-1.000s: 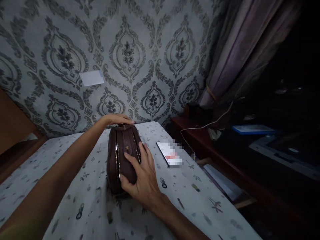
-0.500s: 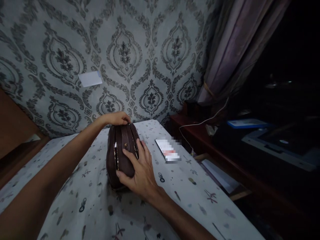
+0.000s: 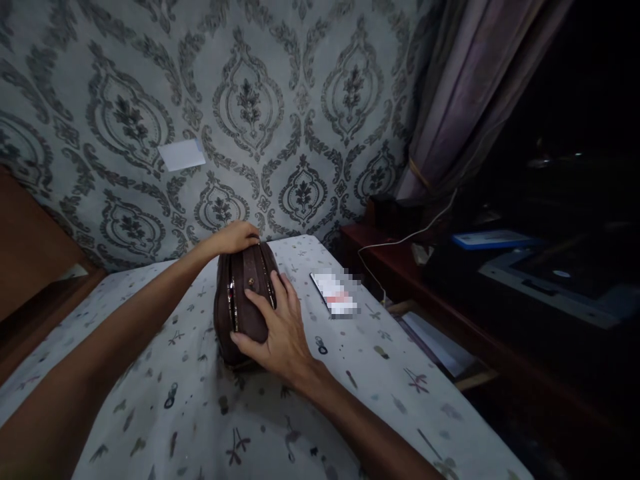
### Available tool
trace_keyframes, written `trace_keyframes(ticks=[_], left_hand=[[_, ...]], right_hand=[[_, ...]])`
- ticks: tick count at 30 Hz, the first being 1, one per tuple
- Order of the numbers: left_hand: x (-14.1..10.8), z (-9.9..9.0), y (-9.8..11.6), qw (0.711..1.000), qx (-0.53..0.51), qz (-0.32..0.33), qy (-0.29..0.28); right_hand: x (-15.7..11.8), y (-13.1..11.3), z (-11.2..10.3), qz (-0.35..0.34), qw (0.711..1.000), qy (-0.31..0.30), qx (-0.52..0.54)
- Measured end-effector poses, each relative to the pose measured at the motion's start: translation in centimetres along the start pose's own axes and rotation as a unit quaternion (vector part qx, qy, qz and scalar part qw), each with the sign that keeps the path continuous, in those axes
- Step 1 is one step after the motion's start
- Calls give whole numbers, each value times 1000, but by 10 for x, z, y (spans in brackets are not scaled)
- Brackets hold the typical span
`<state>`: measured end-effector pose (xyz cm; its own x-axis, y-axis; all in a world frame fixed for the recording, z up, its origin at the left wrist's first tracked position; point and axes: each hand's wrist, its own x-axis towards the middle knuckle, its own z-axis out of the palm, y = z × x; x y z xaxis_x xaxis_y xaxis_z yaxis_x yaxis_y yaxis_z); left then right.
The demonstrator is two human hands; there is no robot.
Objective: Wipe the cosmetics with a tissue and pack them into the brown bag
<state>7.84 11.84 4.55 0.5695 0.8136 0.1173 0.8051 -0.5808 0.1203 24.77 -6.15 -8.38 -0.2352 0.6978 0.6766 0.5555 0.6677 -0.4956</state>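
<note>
A dark brown handbag (image 3: pixel 253 323) stands on the patterned white sheet, its top facing me. Two gold-toothed zippers run along it, with a small gold stud between them; the left zipper (image 3: pixel 232 300) shows a narrow gap. At the bag's far end, my left hand (image 3: pixel 237 237) has its fingers closed beside the right zipper's end; whatever they pinch is hidden. My right hand (image 3: pixel 283 333) grips the near part of the bag, thumb on its top by the left zipper and fingers over the right side.
A phone (image 3: pixel 330 293) with a lit, pixelated screen lies right of the bag. Beyond the bed's right edge are a dark red table (image 3: pixel 355 237), a white cable (image 3: pixel 400 241) and a blue-edged flat object (image 3: pixel 493 240). The patterned wall (image 3: pixel 300 100) stands behind.
The view has shifted slightly. Both hands stay on the bag in nearly the same places, and the bag's position looks almost unchanged.
</note>
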Motion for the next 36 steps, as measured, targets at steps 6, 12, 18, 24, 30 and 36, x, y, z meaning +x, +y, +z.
trace_keyframes(ticks=[6, 12, 18, 24, 30, 36], left_hand=[[-8, 2, 8, 1000, -12, 6, 3], [-21, 7, 18, 999, -26, 2, 36], [-35, 11, 32, 996, -65, -13, 59], [-42, 9, 39, 997, -58, 16, 41], [-40, -2, 5, 979, -172, -58, 93], [-54, 8, -32, 937, -281, -165, 127]], right_hand=[[0, 1, 1, -3, 1000, 7, 1], [0, 1, 3, 7, 1000, -1, 0], [1, 3, 5, 10, 1000, 0, -9], [2, 3, 2, 2, 1000, -6, -9], [0, 8, 1, -26, 1000, 5, 1], [-1, 8, 2, -15, 1000, -1, 12]])
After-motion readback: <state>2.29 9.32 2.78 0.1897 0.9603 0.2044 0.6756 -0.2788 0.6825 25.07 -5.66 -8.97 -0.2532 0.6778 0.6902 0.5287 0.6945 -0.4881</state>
